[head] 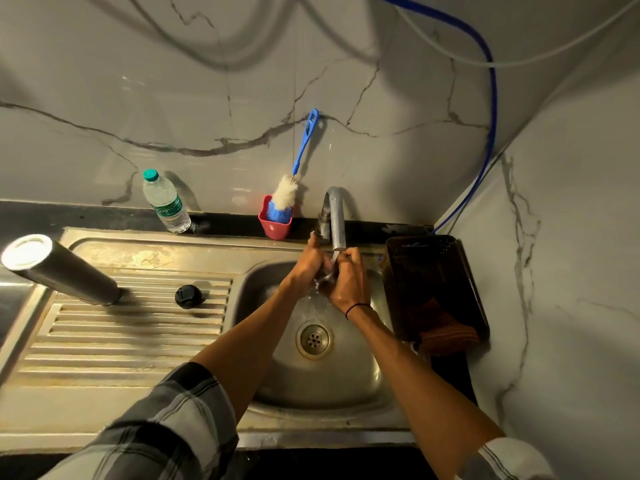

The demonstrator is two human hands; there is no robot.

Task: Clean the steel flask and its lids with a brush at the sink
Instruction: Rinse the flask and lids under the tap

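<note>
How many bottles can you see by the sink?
2: the steel flask stands upside down on the draining board, and a plastic water bottle stands against the wall. Others may be hidden.

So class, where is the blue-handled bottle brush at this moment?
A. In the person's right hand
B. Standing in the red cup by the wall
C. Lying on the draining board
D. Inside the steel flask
B: the brush stands head-down in the red cup against the wall, behind the sink, untouched by either hand.
</note>
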